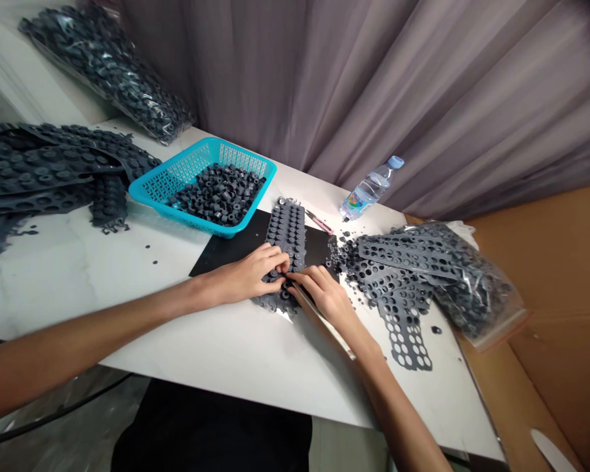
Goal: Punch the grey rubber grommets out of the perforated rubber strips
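A dark grey studded rubber sheet (288,233) lies lengthwise on a black mat (221,252), with rows of round plugs along it. My left hand (260,272) is closed over its near part, thumb and fingers pinching at one of the plugs. Close beside it, my right hand (327,295) is closed round a long, thin, light-coloured tool (332,333), whose tip meets the sheet by my left fingertips. The exact contact is hidden by my fingers. Pink-handled snips (320,223) lie just beyond the sheet.
A blue basket (187,219) of loose grey plugs stands behind my left hand. More studded sheets (39,164) are piled left, below a full plastic bag (108,72). Punched-out sheets (403,275), scraps, another bag (486,301) and a water bottle (371,187) are on the right.
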The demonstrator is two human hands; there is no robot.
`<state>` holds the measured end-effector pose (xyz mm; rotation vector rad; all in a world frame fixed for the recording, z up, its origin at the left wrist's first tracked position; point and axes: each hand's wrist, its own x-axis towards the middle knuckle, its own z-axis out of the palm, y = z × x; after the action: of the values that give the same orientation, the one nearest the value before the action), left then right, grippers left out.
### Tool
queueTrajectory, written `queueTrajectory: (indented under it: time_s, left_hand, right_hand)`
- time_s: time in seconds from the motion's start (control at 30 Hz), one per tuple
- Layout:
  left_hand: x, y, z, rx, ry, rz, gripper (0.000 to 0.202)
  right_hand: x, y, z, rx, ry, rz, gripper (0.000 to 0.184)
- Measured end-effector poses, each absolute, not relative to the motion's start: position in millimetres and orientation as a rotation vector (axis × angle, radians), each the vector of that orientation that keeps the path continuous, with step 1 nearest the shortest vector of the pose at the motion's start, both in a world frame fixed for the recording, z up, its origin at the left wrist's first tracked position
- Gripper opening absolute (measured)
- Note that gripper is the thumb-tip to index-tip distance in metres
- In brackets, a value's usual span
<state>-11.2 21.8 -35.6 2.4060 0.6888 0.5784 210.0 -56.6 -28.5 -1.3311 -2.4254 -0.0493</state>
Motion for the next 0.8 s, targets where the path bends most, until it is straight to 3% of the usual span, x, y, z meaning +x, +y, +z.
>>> queueTrajectory:
  time_s: [0.23,0.57,0.8]
  left_hand:
    - [-12,18,-36,2.377,0.748,0.616,0.011]
    - [-12,18,-36,2.317,0.766,0.56,0.014]
    - [-13,17,-31,2.344,0.66,0.553,0.005]
  right_hand:
    - [200,-60,-37,-1.419,-2.387,-0.173,0.025]
    - [226,-55,-28,-1.964,-1.889,-0.186,0.039]
    - [230,-61,-21,-1.713,-1.886,0.159,0.032]
